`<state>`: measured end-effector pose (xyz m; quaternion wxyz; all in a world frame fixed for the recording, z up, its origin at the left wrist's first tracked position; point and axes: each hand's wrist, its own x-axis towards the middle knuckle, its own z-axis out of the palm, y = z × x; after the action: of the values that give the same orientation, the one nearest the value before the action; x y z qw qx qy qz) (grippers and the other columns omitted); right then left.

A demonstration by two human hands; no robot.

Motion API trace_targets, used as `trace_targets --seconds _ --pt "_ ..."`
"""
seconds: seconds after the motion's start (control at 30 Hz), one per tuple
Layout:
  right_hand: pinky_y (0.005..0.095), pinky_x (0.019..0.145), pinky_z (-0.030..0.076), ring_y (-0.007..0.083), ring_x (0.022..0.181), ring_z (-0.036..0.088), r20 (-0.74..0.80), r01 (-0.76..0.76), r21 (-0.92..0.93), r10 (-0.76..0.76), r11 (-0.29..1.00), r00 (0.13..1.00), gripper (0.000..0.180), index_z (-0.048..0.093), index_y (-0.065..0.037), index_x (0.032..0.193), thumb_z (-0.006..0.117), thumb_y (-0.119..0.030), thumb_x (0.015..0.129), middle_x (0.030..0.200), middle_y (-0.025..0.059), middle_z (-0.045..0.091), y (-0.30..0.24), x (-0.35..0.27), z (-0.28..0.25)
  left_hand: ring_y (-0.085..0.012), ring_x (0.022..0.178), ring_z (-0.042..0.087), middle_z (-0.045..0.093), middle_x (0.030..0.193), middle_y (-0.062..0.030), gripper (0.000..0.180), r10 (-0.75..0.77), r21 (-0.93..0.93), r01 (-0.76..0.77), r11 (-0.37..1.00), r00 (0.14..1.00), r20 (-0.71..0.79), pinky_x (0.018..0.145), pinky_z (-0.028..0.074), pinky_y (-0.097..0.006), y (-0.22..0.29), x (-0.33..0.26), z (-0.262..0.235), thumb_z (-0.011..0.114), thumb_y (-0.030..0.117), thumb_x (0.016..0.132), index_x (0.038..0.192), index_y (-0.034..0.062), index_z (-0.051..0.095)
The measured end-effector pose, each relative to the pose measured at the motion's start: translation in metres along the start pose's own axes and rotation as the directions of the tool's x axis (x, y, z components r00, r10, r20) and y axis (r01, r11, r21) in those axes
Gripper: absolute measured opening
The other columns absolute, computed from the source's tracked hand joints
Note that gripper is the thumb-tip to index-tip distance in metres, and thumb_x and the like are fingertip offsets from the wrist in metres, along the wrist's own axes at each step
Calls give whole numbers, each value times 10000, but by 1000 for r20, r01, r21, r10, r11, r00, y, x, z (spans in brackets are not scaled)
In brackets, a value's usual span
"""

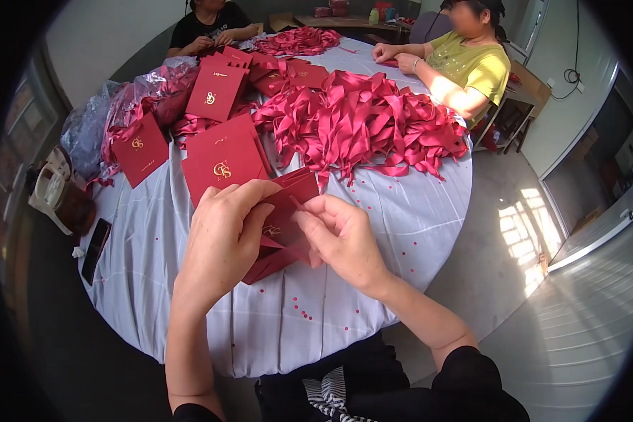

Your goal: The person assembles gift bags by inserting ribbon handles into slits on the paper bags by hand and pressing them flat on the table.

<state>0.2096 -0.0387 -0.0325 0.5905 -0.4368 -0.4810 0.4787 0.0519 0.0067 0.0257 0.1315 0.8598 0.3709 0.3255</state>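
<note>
Near the table's front edge, a dark red paper gift bag (299,191) with a gold emblem is held tilted between my hands. My left hand (220,235) is closed on its left side near the top, thumb and fingers gripping the paper. Opposite it, my right hand (343,239) pinches a red ribbon (301,247) against the bag's front. Part of the ribbon and the bag's opening are hidden by my fingers. Just beyond my left hand lie more flat red gift bags (221,151), and a big heap of red ribbons (359,119) spreads to the right.
A white cloth (148,281) with small red dots covers the round table. At left are a phone (96,250), a handbag (67,197) and a clear plastic sack (91,130). Two people sit across, one in black (211,32), one in yellow-green (468,70), hands busy.
</note>
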Motion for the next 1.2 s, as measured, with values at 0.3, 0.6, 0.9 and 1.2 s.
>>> trace_targets --seconds 0.3,0.6,0.9,1.2 --pt "229 447 391 44 505 495 -77 103 -132 -114 986 991 116 589 44 864 568 -66 894 629 33 590 5 2 5 -289 719 592 639 768 -136 156 24 -5 -24 1000 999 -23 743 403 -345 0 0 1 565 13 817 957 11 634" --pt "283 486 438 111 527 567 -106 311 -432 -390 847 915 78 557 19 784 602 -18 836 606 102 576 4 1 14 -274 697 586 633 739 -126 157 14 5 -14 1000 999 -34 716 390 -345 5 -3 -2 596 23 795 945 22 641" --pt "265 499 406 75 534 452 -49 377 -522 -468 765 882 91 535 31 743 597 15 808 597 71 507 2 0 9 -258 669 571 614 703 -113 176 55 22 -54 998 995 -82 687 381 -342 3 -5 6 633 28 767 942 36 649" --pt "296 490 397 103 515 444 -2 333 -543 -398 771 918 108 516 40 727 580 0 805 567 92 500 -11 -1 8 -225 627 536 607 705 -80 201 128 70 -122 990 987 -100 658 360 -327 7 -8 6 644 -1 740 935 46 654"
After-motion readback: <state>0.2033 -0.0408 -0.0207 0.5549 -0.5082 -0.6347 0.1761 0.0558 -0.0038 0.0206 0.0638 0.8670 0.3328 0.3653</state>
